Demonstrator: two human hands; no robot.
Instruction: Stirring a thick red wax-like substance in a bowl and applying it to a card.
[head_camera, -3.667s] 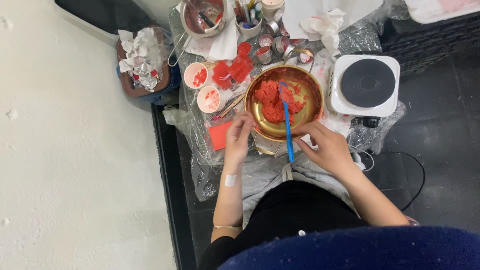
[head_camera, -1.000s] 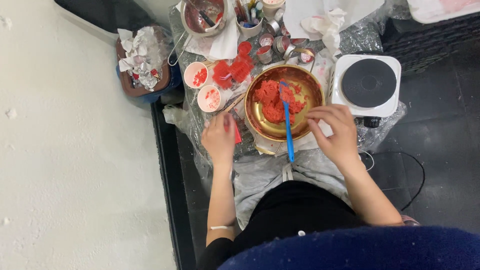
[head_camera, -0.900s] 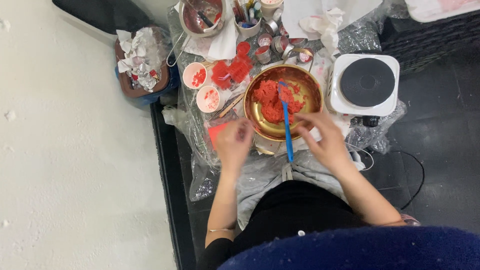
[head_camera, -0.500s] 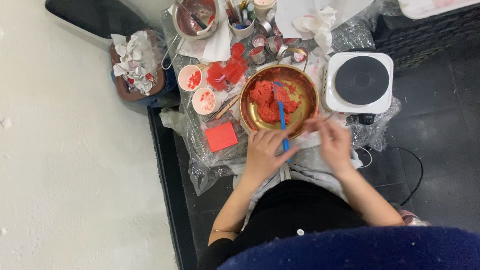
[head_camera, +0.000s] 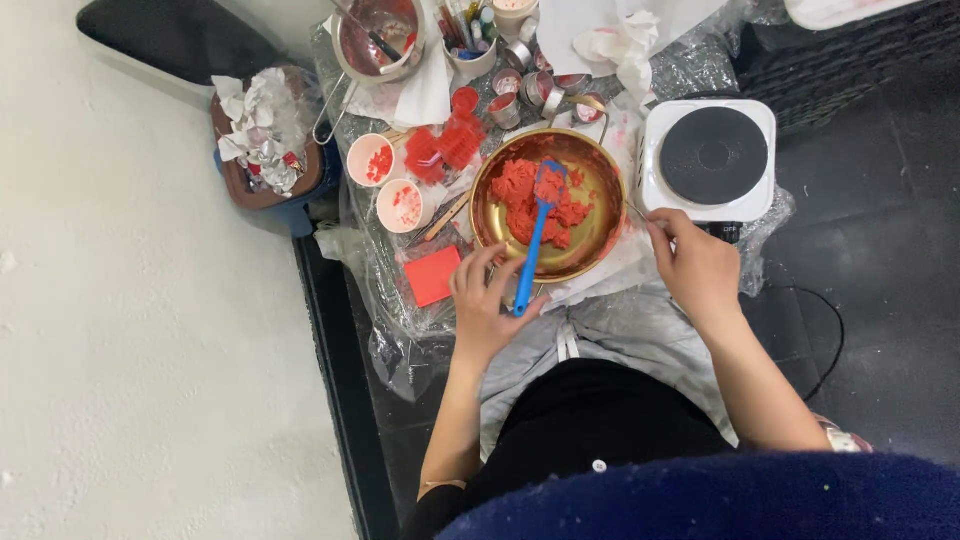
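The left hand is resting open at the near rim of the gold bowl, fingers spread beside the lower end of the blue spatula, touching or nearly touching its handle; no closed grip is visible. The right hand is sitting at the bowl's right rim, fingers curled; whether it is pinching anything cannot be told.

The bowl is standing near the middle of the worktop, and the spatula is leaning in it with its blade buried in the red paste. The paste is looking soft, sticky and clumped, likely to cling to the blade. The spatula is judged light and slightly flexible; the bare lower handle is the clean place to grasp. The bowl is probably thin metal, best steadied at the rim.

The worktop is wrapped in crinkled clear plastic, probably slippery. A white hotplate, small cups and a red square are crowding it; pale wall on the left, dark floor on the right.
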